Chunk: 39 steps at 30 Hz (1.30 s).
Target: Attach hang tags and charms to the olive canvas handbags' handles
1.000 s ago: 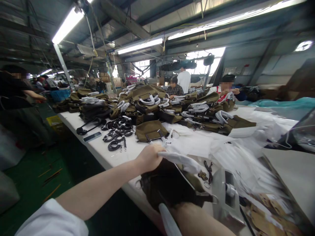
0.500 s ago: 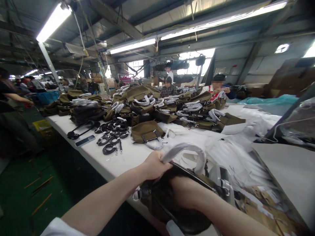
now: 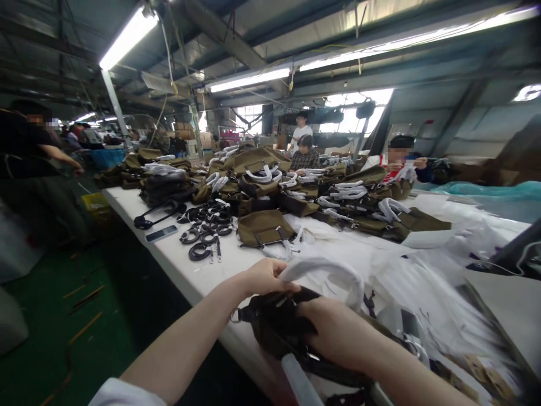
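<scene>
Olive-brown handbag (image 3: 270,338) at near edge of white table (image 3: 186,270), mouth open, metal ring (image 3: 235,316) at its left end. Left hand (image 3: 267,277) back up, fingers clamped on rim beside white-wrapped arched handle (image 3: 329,267). Right hand (image 3: 332,327) angled in from lower right, fingertips hidden in mouth; can't tell if gripping. Beyond: matching bag (image 3: 266,227), coiled black straps (image 3: 200,251) with metal clips, phone (image 3: 161,233), heaped bags (image 3: 262,160).
</scene>
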{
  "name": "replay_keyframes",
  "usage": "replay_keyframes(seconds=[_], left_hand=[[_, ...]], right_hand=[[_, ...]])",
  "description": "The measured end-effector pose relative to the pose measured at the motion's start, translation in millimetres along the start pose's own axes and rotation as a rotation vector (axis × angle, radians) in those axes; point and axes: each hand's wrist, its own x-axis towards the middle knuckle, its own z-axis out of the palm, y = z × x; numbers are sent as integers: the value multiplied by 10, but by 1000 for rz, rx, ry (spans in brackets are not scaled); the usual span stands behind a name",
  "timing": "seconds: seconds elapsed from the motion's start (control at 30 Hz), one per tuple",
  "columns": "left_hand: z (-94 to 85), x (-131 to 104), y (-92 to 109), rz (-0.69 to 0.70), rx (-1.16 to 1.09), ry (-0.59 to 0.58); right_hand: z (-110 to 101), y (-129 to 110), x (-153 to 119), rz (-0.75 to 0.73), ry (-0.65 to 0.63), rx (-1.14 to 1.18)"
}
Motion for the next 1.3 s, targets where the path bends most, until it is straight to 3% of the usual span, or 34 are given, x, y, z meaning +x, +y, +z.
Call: replay_keyframes(seconds=[0.1, 0.23, 0.4, 0.6, 0.77, 1.0, 1.1, 1.3], left_hand=[[-116, -65, 12, 43, -148, 68], [-121, -274, 98, 166, -280, 166], [-51, -555, 217, 272, 49, 149], [24, -554, 159, 260, 193, 286], [63, -528, 147, 362, 346, 315], [-28, -609, 106, 413, 471, 118], [107, -602, 96, 343, 653, 58], [382, -445, 27, 203, 980, 86]], right_hand=[[-229, -38, 42, 83, -151, 136], [-251, 10, 194, 203, -100, 525], [-42, 109, 347, 305, -138, 939], [-76, -75, 349, 398, -107, 1226], [-177, -184, 338, 444, -112, 1133], [-227, 63, 197, 509, -291, 928], [-235, 144, 130, 525, -300, 894], [-245, 199, -8, 571, -383, 879]])
